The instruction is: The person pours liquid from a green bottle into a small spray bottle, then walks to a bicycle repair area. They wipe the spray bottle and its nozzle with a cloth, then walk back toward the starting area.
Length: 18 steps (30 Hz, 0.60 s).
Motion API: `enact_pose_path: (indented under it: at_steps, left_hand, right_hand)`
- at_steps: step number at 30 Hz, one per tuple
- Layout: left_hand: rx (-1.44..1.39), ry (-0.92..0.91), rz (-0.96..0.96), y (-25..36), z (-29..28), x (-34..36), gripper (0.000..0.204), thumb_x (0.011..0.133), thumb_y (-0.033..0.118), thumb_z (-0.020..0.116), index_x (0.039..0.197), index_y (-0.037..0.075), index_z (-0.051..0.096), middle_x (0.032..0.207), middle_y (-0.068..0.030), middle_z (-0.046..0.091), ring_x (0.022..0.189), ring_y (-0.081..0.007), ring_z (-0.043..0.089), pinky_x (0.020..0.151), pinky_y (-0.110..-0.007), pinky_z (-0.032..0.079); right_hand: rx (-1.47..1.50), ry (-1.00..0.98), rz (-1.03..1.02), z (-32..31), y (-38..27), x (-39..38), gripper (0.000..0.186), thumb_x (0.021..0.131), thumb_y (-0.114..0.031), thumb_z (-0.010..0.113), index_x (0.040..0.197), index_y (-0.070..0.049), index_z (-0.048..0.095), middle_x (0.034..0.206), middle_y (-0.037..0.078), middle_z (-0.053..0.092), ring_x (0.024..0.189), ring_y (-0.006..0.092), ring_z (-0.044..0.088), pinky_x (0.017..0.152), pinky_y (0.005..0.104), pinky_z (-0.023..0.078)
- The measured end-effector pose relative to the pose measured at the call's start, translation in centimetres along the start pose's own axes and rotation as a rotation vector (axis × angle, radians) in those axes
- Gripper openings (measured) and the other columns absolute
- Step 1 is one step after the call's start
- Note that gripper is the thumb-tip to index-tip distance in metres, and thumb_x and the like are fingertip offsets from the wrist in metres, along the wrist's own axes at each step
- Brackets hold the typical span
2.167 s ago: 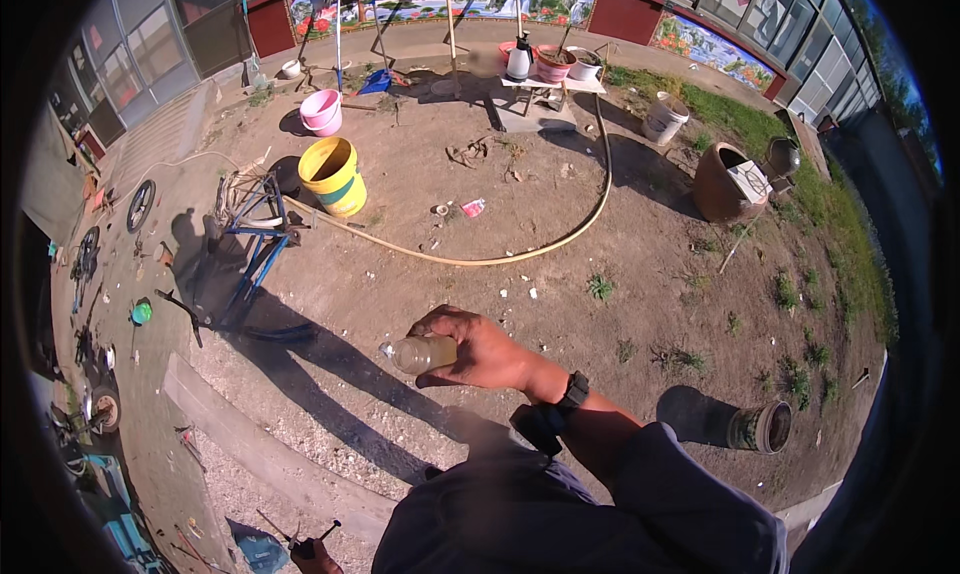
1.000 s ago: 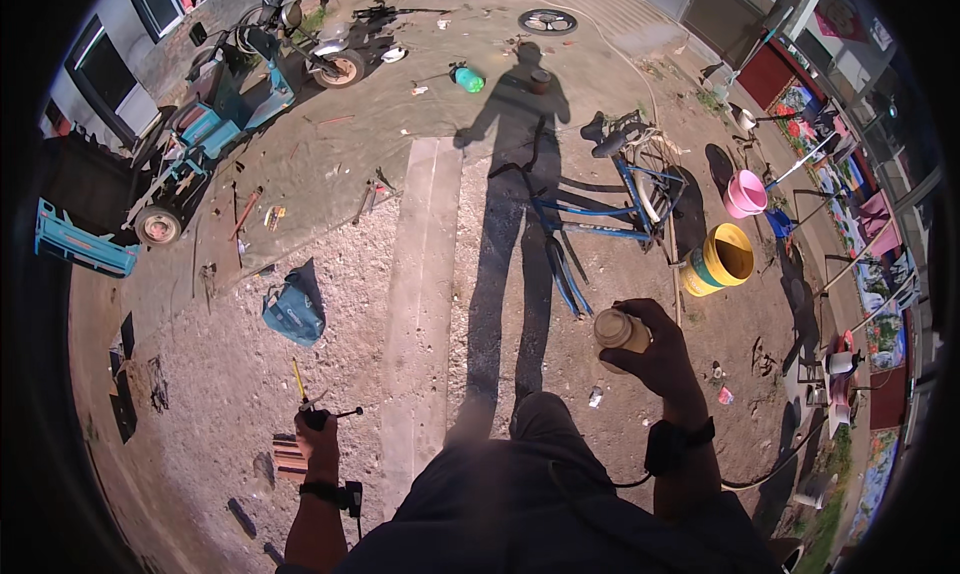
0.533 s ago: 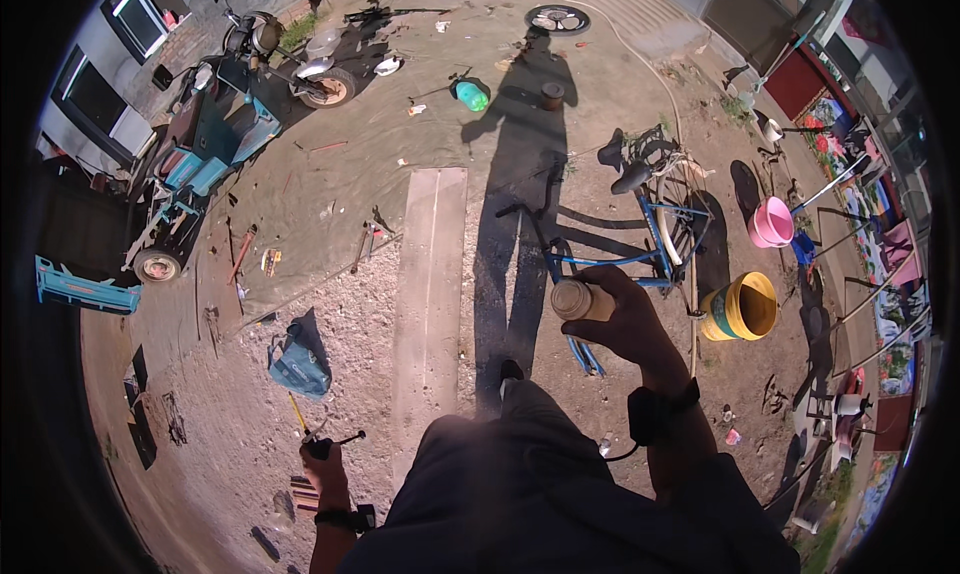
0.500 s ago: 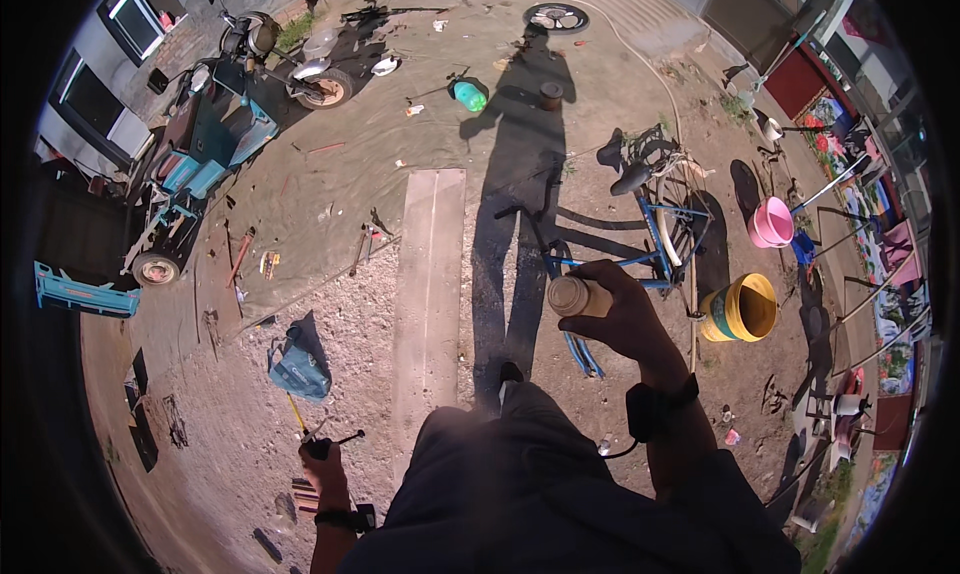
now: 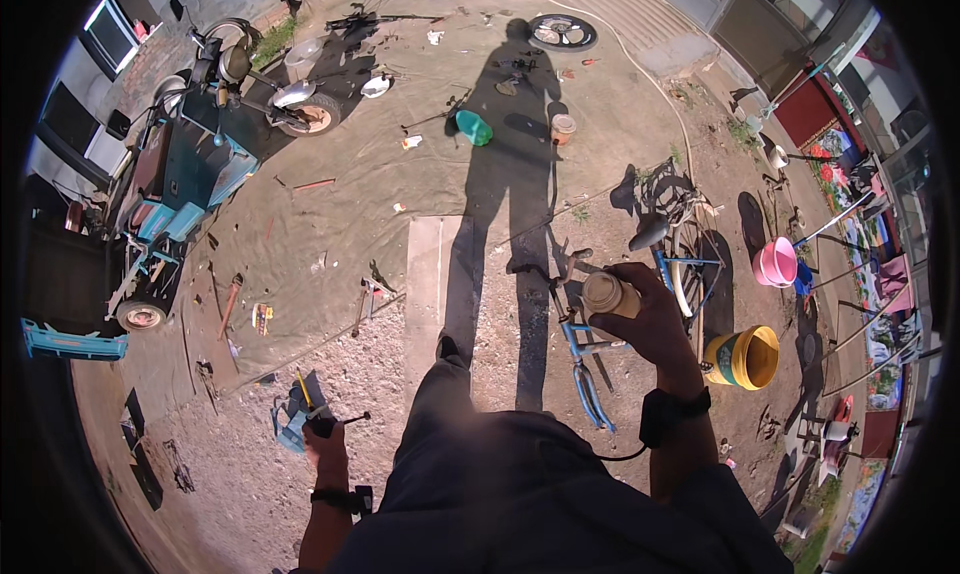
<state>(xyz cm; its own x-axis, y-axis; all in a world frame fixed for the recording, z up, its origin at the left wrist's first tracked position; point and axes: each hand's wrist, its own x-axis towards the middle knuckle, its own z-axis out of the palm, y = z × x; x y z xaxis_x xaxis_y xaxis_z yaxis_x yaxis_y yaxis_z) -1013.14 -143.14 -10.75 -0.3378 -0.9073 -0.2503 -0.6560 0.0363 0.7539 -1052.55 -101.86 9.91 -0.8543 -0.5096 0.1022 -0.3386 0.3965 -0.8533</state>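
Observation:
My right hand [image 5: 650, 324], at right of centre, grips a small tan jar [image 5: 608, 297] with a round lid, held above a blue bicycle frame [image 5: 592, 396] that lies on the ground with its saddle and wheel. My left hand [image 5: 325, 449], low on the left, is closed round dark tools [image 5: 320, 424]: a thin yellow piece and a black rod stick out, too small to name exactly. A teal bag [image 5: 291, 432] lies on the gravel just beyond it, partly hidden by that hand. Both wrists wear black devices.
A teal three-wheeled motor vehicle [image 5: 200, 174] stands upper left. Loose wheel [image 5: 578, 36], green container [image 5: 474, 129], small pot [image 5: 562, 124] and scattered tools lie on a tarp. At right are a pink bucket [image 5: 775, 262], yellow bucket [image 5: 730, 369] and long poles. A concrete strip [image 5: 428, 264] crosses the gravel.
My view has turned from the buckets and hose toward the vehicle and bicycle. Over the last half second I have stepped forward, a leg now showing out in front. Both hands keep their holds.

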Motion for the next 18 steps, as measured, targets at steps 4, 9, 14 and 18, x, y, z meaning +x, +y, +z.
enact_pose_path:
  at_steps: [4,9,14,18]
  left_hand:
    - [0.135,0.013,0.066,8.6,2.2,8.4,0.053,0.077,0.016,0.084,0.120,-0.003,0.059,0.106,-0.0159,0.068,0.092,-0.0270,0.067,0.083,-0.040,0.055]
    - [0.069,0.040,0.076,9.7,3.2,15.5,0.056,0.076,0.017,0.085,0.123,-0.001,0.059,0.103,-0.0138,0.068,0.090,-0.0260,0.067,0.083,-0.040,0.055]
    - [0.133,0.110,0.047,12.1,5.2,16.9,0.059,0.074,0.015,0.087,0.124,0.001,0.059,0.102,-0.0113,0.069,0.089,-0.0243,0.067,0.084,-0.038,0.056]
    - [0.071,0.200,0.021,13.6,7.7,17.4,0.057,0.072,0.017,0.088,0.120,0.000,0.061,0.104,-0.0138,0.071,0.090,-0.0251,0.069,0.083,-0.038,0.058]
  right_hand:
    - [0.110,0.093,0.053,1.8,-1.4,7.0,0.056,0.069,-0.011,0.093,0.119,-0.004,0.067,0.110,0.009,0.070,0.104,0.0196,0.068,0.089,0.0358,0.055]
    - [0.121,-0.006,0.160,2.8,-2.3,14.9,0.067,0.065,-0.007,0.093,0.126,-0.003,0.064,0.121,0.009,0.068,0.117,0.0202,0.065,0.101,0.0356,0.052]
    - [0.120,-0.068,0.091,3.2,-0.4,22.6,0.066,0.066,-0.008,0.093,0.125,-0.002,0.065,0.122,0.009,0.067,0.117,0.0206,0.065,0.101,0.0352,0.052]
    - [0.134,-0.101,0.043,2.5,1.4,28.8,0.066,0.066,-0.010,0.094,0.125,-0.003,0.065,0.122,0.009,0.067,0.116,0.0199,0.065,0.101,0.0345,0.052]
